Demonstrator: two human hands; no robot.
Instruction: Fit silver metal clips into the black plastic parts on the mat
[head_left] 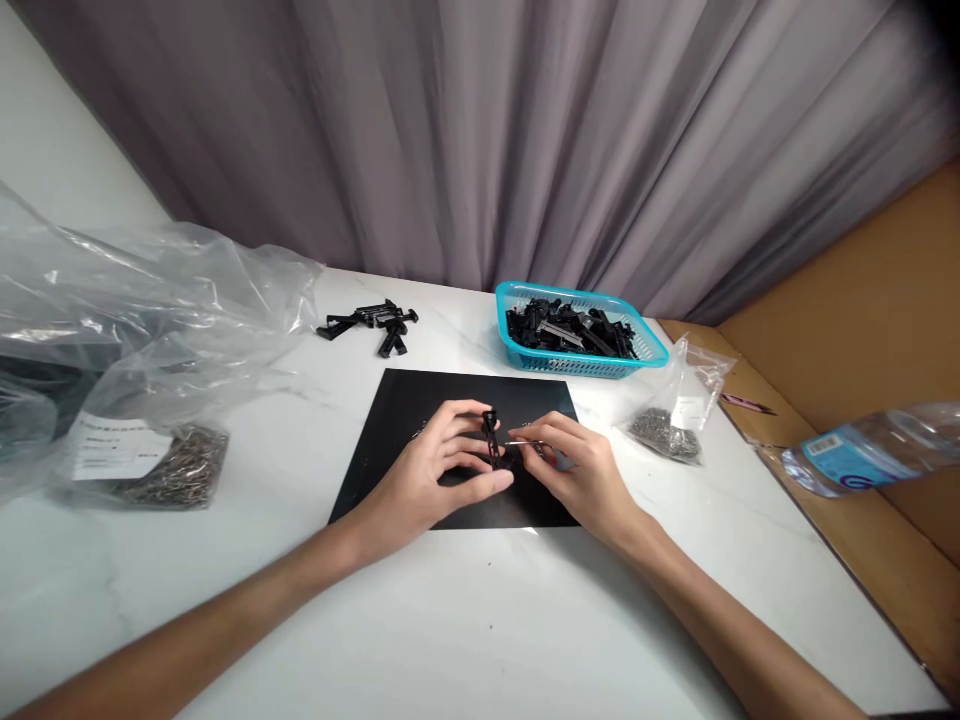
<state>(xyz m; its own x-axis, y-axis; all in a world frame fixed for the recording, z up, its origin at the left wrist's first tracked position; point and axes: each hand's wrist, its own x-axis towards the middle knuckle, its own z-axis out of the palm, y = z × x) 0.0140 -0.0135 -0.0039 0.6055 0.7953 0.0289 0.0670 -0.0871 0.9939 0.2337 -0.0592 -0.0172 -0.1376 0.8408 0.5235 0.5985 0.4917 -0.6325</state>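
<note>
My left hand holds a slim black plastic part upright between thumb and fingers, above a black mat. Close on its right, my right hand pinches a thin metal piece whose tip points at the black part. The fingers hide most of that metal piece, so its kind does not show. A few tiny shiny bits lie on the mat beside my left hand.
Similar black parts lie loose at the back left. A blue basket holds many more. Clear bags of small metal pieces stand left and right. A water bottle lies at the right, near a cardboard box.
</note>
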